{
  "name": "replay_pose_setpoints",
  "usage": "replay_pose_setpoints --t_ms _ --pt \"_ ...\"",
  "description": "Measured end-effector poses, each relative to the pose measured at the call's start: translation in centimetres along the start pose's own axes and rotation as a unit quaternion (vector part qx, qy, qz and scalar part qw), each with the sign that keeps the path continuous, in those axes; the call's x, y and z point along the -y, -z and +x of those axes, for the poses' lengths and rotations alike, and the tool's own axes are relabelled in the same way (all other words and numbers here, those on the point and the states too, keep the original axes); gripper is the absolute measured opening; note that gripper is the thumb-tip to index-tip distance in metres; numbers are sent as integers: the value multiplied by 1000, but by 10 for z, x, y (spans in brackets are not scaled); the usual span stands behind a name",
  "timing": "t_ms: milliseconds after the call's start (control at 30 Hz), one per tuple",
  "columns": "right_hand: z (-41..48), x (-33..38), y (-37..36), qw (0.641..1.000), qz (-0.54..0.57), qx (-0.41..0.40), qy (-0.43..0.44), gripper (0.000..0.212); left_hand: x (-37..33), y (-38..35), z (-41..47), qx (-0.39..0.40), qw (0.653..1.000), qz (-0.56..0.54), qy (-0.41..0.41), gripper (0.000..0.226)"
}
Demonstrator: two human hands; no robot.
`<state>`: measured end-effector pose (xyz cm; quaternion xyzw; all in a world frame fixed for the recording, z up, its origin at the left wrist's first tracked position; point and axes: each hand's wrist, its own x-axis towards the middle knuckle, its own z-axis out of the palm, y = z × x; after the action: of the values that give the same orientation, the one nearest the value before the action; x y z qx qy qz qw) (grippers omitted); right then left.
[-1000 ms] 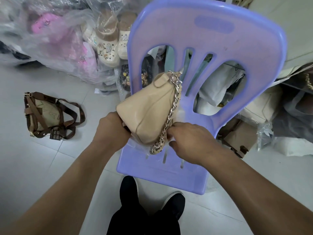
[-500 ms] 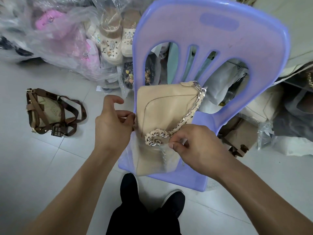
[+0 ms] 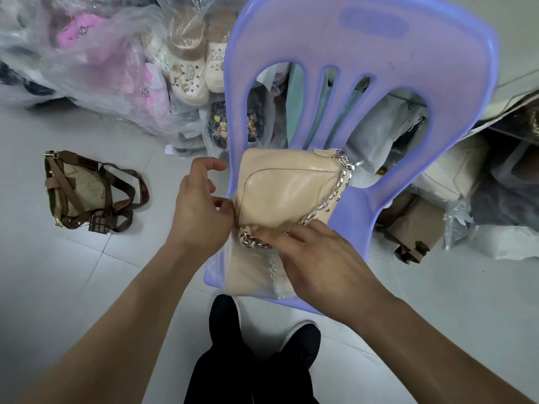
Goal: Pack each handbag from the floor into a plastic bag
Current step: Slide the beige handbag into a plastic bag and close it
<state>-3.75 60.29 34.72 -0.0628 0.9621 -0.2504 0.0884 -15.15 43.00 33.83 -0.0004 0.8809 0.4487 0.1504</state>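
- Clear plastic sacks of pink and cream clogs (image 3: 186, 68) are crowding the white tiled floor (image 3: 87, 272) behind a lilac moulded-plastic chair (image 3: 361, 53); wrapped parcels are lying to its right.
- A brown-strapped tan canvas handbag (image 3: 87, 193) is lying on the floor, well apart to the left.
- A glossy beige leather handbag (image 3: 285, 188) with a silver chain strap (image 3: 329, 199) is sitting on the chair seat, its lower half sliding inside a thin clear plastic bag (image 3: 250, 275).
- The left hand (image 3: 201, 208) is pinching the bag's edge; the right hand (image 3: 315, 258) is pressing the chain.
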Motion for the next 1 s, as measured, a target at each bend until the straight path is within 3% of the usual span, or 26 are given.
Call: replay_pose_setpoints --t_ms 100,200,400,467,567,800,1000 --pt "3 -1 11 999 3 21 -47 41 2 0 -4 5 997 46 -58 51" --pt "9 6 22 993 -37 79 -76 33 4 -2 -6 -10 992 76 -100 49" --pt "13 14 37 960 -120 212 -137 48 3 -7 -5 -49 998 -2 -33 41" --pt "14 11 38 959 -116 211 -151 44 1 -9 -6 -38 998 -18 -41 40" --pt "12 7 37 975 -56 145 -157 38 -2 -11 -6 -35 998 -33 -38 40" --pt "2 -1 27 995 21 70 -71 34 -16 -4 5 -35 995 -85 -40 45" --pt "17 -6 46 972 -98 160 -141 31 -34 -13 18 -8 996 -51 -74 44"
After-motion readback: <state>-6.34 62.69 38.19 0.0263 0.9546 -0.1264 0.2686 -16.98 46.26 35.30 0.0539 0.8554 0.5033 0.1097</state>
